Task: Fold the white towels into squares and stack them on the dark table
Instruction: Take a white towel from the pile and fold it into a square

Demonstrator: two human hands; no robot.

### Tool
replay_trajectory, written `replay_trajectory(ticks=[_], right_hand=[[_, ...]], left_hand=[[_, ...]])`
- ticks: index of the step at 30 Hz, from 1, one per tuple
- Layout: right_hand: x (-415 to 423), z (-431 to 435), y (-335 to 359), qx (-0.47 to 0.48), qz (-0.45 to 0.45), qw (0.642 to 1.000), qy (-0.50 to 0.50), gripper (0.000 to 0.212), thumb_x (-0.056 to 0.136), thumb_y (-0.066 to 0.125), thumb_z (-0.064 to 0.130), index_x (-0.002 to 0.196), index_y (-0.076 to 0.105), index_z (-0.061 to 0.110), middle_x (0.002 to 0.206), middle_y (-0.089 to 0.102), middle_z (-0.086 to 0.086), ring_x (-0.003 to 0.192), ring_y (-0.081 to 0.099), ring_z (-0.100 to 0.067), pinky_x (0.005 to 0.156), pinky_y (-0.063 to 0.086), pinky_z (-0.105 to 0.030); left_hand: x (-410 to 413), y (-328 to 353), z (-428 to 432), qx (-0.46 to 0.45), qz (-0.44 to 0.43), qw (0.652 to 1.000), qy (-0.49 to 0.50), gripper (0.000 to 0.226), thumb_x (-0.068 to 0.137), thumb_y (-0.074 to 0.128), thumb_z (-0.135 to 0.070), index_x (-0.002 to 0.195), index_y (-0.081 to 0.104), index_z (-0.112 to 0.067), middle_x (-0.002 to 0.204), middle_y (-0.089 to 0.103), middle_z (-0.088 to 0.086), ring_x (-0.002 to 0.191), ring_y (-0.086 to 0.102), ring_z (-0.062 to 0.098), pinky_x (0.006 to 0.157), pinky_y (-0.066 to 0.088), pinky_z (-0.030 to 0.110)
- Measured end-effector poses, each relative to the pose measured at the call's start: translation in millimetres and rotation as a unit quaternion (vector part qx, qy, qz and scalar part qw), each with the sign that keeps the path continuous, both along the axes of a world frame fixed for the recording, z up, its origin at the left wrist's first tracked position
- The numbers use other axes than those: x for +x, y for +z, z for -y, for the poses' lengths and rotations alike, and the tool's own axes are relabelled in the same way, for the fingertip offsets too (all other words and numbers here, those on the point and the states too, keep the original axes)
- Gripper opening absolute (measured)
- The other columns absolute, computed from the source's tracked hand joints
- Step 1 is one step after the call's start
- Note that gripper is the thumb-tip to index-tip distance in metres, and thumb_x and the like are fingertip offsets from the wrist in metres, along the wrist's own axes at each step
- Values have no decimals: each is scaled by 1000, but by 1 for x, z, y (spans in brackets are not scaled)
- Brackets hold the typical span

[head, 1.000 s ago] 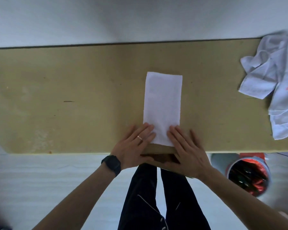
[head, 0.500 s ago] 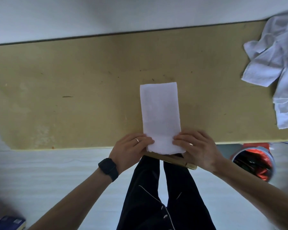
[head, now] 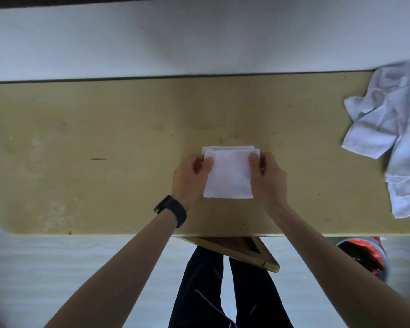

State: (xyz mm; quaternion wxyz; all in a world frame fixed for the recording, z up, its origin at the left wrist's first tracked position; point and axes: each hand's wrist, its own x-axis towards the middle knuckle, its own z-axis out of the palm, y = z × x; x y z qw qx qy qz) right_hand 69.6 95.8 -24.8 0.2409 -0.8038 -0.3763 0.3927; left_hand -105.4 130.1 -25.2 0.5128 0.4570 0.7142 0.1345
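In the head view, the white towel (head: 229, 176) lies near the middle of the counter (head: 104, 138), doubled over into a near square, with its top layer's far edge just short of the layer beneath. The left hand (head: 191, 178) and right hand (head: 266, 179) each pinch a far corner of that top layer, thumb on top. This looks like the last fold, so next the corners need matching and pressing flat, while a heap of loose towels (head: 393, 138) waits at the counter's right end.
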Motion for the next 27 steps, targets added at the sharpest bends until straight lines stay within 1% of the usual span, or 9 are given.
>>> replay_trajectory(ticks=[4,8,12,16,19,21,22,25,27], right_hand=[[-2,-11,-7,-27,50,998,5,32,103,37,49,99,55,23,76,62,7,72,58,-20,60,43,-34],[-1,-16,-13,-35,86,995,21,31,100,41,52,103,55,25,80,66,10,77,62,-22,71,52,-40],[-2,-18,-14,-52,126,989,57,30,100,40,49,106,52,23,82,67,4,77,63,-27,70,48,-39],[-5,-20,-4,-70,177,978,81,30,101,38,48,106,46,20,89,66,-2,78,61,-32,69,43,-39],[-8,-10,4,-30,244,967,71,34,98,47,46,113,47,16,105,55,-3,85,52,-26,68,39,-36],[-14,-1,5,64,284,953,83,33,95,55,36,118,54,13,115,56,-7,98,51,-27,69,44,-39],[-17,5,2,103,294,944,110,33,95,57,31,121,56,12,123,57,-9,105,51,-28,75,46,-40],[-22,18,-19,120,294,919,232,49,101,47,28,145,44,9,153,42,-8,141,35,-24,107,34,-41],[-18,22,-32,77,282,915,277,59,104,34,35,156,24,10,164,21,-5,153,11,-19,121,17,-49]], left_hand=[[7,-1,-6,22,-36,999,4,27,98,50,-47,102,62,-23,88,66,-8,79,63,13,65,52,29],[11,-1,-4,52,-53,997,10,22,100,47,-45,95,56,-26,81,64,-7,72,60,13,57,46,26],[12,-1,-3,58,-80,995,-10,21,101,44,-45,97,53,-26,78,64,-3,68,61,17,57,50,33],[13,3,-6,62,-158,983,-64,24,100,44,-49,105,46,-25,82,60,-8,70,61,18,57,46,32],[9,1,4,168,-233,951,-115,37,97,51,-45,121,45,-17,109,59,4,87,59,27,66,47,36],[7,-8,17,265,-271,907,-183,45,95,53,-40,130,46,-14,129,56,13,102,57,33,80,48,43],[7,-16,21,288,-274,890,-222,49,95,50,-40,136,46,-14,139,51,12,113,54,33,90,46,46],[4,-35,28,268,-252,879,-304,59,100,38,-40,154,30,-17,162,23,0,147,26,23,118,18,53],[2,-41,28,243,-248,883,-315,61,103,31,-43,158,18,-21,166,10,-5,152,9,18,121,-3,50]])
